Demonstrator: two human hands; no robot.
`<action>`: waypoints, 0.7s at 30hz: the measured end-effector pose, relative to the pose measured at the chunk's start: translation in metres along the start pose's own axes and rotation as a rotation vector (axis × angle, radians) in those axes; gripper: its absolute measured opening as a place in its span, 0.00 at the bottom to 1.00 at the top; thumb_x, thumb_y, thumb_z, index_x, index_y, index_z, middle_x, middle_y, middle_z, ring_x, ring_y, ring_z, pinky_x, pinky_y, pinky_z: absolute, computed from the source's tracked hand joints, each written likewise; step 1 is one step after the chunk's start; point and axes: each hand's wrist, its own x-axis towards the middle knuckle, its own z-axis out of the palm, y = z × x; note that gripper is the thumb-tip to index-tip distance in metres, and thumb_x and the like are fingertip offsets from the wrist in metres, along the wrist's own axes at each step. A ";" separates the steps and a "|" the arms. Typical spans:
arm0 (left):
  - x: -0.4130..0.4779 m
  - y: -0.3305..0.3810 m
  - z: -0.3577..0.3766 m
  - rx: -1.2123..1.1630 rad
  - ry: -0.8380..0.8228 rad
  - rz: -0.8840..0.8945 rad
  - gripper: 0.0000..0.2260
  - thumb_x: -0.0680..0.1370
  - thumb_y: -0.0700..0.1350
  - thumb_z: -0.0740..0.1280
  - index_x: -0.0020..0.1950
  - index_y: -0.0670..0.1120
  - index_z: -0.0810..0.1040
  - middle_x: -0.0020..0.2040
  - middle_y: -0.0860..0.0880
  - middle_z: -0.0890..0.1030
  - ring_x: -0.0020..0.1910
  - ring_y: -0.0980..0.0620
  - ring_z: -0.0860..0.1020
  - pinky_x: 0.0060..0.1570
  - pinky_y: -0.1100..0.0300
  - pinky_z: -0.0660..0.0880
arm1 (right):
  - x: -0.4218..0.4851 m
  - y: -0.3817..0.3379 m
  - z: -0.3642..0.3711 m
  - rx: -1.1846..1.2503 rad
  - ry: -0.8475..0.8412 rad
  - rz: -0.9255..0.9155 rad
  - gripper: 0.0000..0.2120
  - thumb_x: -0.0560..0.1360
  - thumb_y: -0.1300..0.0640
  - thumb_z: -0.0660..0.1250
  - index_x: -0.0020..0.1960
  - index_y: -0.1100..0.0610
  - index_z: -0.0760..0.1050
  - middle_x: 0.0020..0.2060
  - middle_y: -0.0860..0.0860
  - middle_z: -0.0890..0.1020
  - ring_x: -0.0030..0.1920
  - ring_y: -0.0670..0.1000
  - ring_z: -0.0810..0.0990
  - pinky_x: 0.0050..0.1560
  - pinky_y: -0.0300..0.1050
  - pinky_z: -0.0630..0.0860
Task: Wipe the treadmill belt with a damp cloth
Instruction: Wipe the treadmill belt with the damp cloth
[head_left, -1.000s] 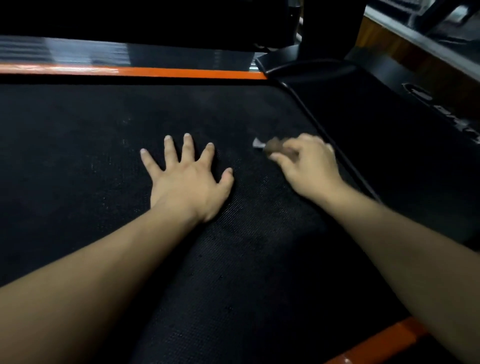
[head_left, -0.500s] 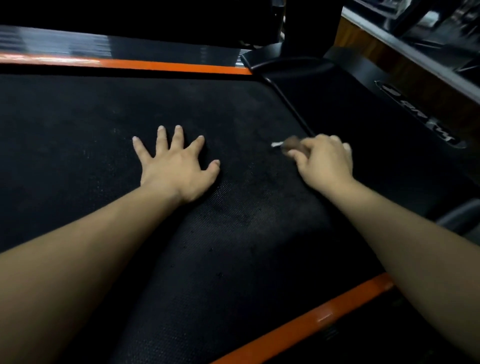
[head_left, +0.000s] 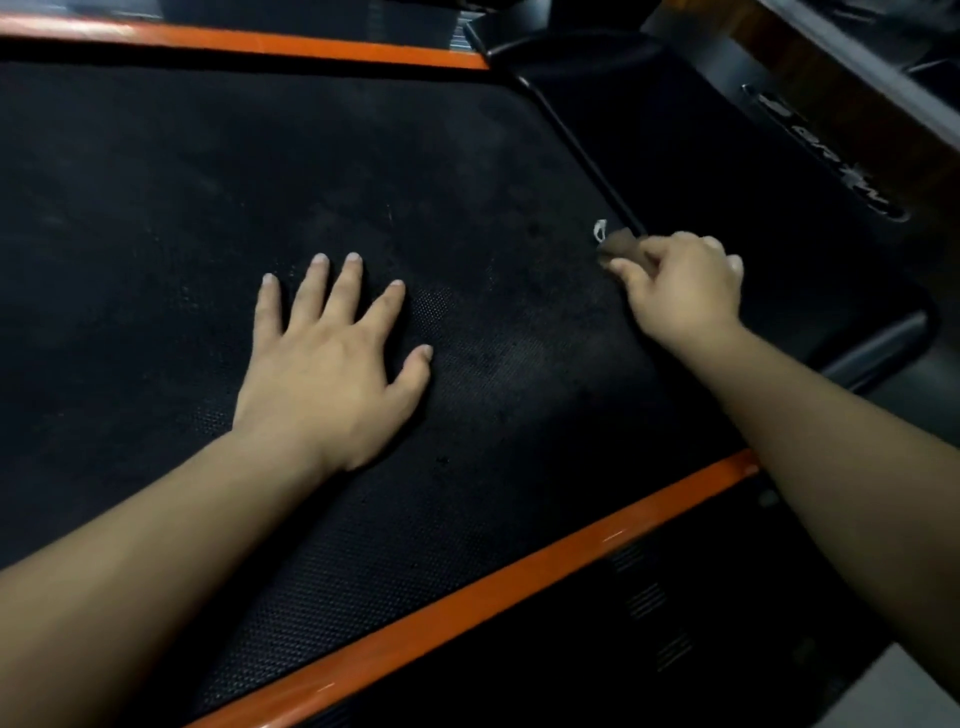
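Right hand (head_left: 680, 291) grips a small brown crumpled cloth (head_left: 621, 248) on the black textured treadmill belt (head_left: 467, 182), mid-wipe; left hand (head_left: 327, 358) lies flat, fingers spread, beside it; likely next, a stroke across.

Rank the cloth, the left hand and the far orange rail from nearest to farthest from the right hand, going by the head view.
1. Cloth: pinched in the right hand itself, at the edge of the belt.
2. Left hand: flat on the belt, off to the left.
3. Far orange rail: along the belt's far side, at the top of the view.
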 end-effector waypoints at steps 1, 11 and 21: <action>0.000 0.000 0.000 -0.004 0.002 0.000 0.38 0.76 0.69 0.39 0.83 0.56 0.53 0.84 0.45 0.49 0.83 0.44 0.42 0.79 0.40 0.38 | -0.008 -0.002 0.000 0.019 -0.005 -0.018 0.16 0.79 0.40 0.62 0.52 0.52 0.80 0.47 0.51 0.78 0.55 0.58 0.74 0.57 0.54 0.65; -0.002 0.001 0.001 0.013 0.028 -0.005 0.37 0.77 0.69 0.42 0.82 0.55 0.57 0.84 0.43 0.53 0.83 0.43 0.46 0.79 0.38 0.41 | -0.032 0.018 -0.009 -0.098 0.005 -0.016 0.16 0.78 0.43 0.64 0.52 0.54 0.80 0.46 0.54 0.78 0.53 0.61 0.76 0.54 0.54 0.68; -0.001 -0.002 0.000 -0.042 0.049 0.018 0.37 0.76 0.70 0.45 0.81 0.54 0.62 0.83 0.44 0.57 0.82 0.42 0.50 0.79 0.37 0.44 | -0.052 0.031 -0.029 -0.052 -0.073 0.072 0.12 0.76 0.44 0.68 0.50 0.51 0.81 0.47 0.55 0.84 0.54 0.62 0.80 0.55 0.54 0.75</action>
